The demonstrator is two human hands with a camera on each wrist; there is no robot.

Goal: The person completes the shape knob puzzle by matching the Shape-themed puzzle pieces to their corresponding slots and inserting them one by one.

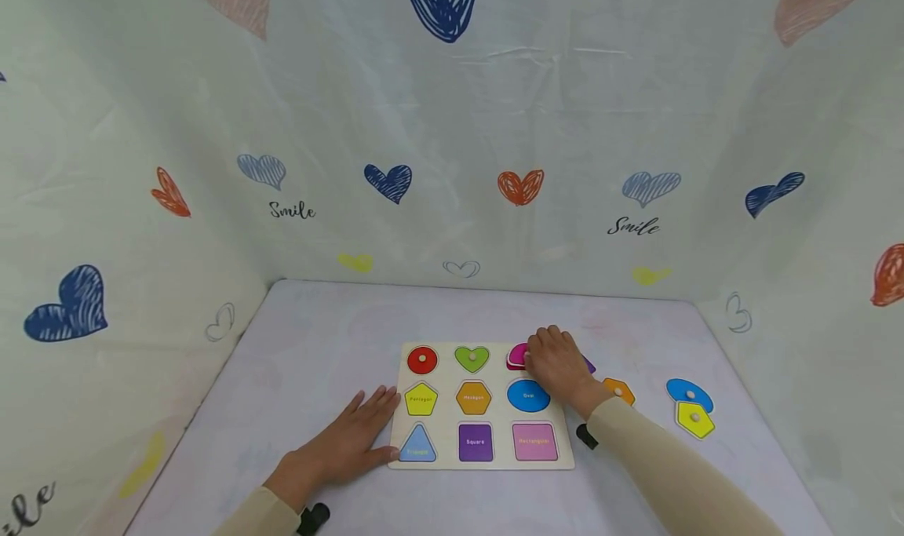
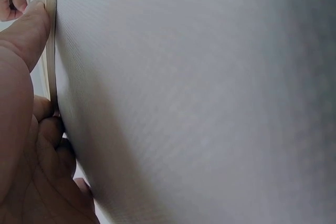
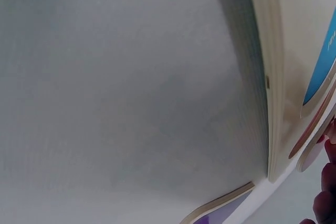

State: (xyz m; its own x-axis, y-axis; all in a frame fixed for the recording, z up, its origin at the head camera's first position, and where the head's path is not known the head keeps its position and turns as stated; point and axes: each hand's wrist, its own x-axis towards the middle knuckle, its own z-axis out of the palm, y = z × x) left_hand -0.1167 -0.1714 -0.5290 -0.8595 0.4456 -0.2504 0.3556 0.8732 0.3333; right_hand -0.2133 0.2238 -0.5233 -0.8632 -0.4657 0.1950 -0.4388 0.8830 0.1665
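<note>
A wooden shape puzzle board (image 1: 500, 446) lies on the table, with a red circle (image 1: 422, 360) and a green heart (image 1: 472, 359) in its top row. My left hand (image 1: 353, 438) rests flat at the board's left side, fingers spread, thumb (image 2: 32, 24) touching its edge. Over the top right slot, my right hand (image 1: 561, 370) pinches a pink piece (image 1: 518, 354) with a rounded edge. In the right wrist view that piece (image 3: 313, 157) is tilted just above its darker pink recess (image 3: 307, 135). My right hand hides most of the piece.
Right of the board lie a purple piece (image 1: 589, 364), partly hidden, and an orange hexagon (image 1: 619, 391). Farther right, a yellow pentagon (image 1: 695, 420) overlaps a blue oval (image 1: 689, 394). A heart-printed cloth (image 1: 459, 230) hangs behind the table and along its sides.
</note>
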